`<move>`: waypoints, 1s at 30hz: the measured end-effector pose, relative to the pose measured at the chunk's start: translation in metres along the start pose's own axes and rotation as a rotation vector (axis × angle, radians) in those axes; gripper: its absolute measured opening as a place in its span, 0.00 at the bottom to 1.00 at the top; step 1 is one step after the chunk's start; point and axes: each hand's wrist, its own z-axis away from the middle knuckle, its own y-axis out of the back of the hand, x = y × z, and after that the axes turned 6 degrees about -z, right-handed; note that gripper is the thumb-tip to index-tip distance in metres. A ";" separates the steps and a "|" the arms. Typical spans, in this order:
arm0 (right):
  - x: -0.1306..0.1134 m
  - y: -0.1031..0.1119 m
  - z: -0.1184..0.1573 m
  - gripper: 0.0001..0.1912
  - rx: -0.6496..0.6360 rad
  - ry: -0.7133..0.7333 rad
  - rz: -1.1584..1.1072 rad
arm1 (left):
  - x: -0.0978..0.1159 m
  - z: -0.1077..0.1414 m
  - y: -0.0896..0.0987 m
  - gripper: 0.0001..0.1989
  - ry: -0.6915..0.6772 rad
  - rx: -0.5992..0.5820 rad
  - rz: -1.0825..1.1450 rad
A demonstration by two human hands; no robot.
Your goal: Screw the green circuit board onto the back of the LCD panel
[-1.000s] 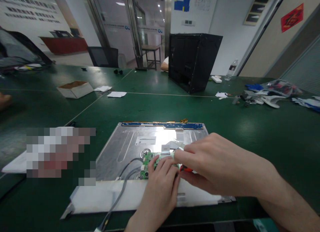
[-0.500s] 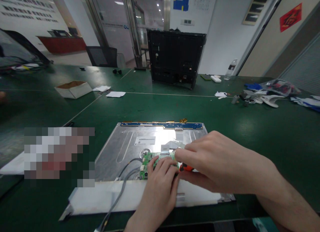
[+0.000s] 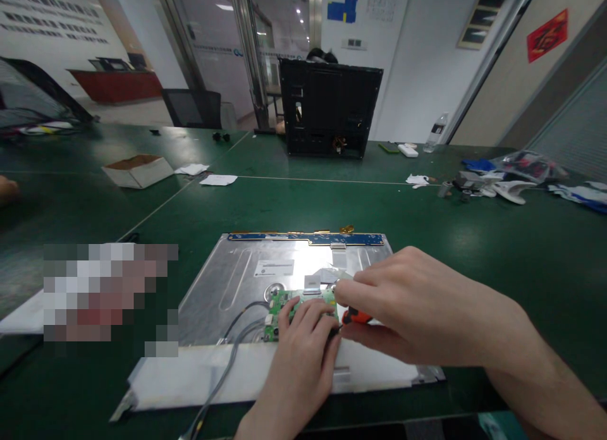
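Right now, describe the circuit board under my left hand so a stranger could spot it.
On the green table, find the silver panel nearest the camera. Toward its near side, partly covered by your left hand, sits the circuit board. It is bright green and blocky, unlike the thin blue strip along the panel's far edge.

The black casing [image 3: 327, 102] has turned and shifted left.

A single head-worn camera faced forward and downward across the green table [image 3: 455, 238]; the left hand [image 3: 306, 339] and right hand [image 3: 412, 307] lay close, the black casing [image 3: 327, 105] farther off.
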 end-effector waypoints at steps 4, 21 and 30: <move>0.002 0.001 0.001 0.05 0.028 -0.014 0.003 | 0.001 0.002 0.002 0.09 -0.007 0.009 -0.001; -0.008 -0.014 0.021 0.06 0.323 -0.332 0.080 | -0.089 0.048 0.083 0.27 0.456 -0.007 -0.375; -0.017 -0.080 0.024 0.12 0.201 -0.738 0.057 | -0.109 0.057 0.088 0.35 0.605 -0.153 -0.593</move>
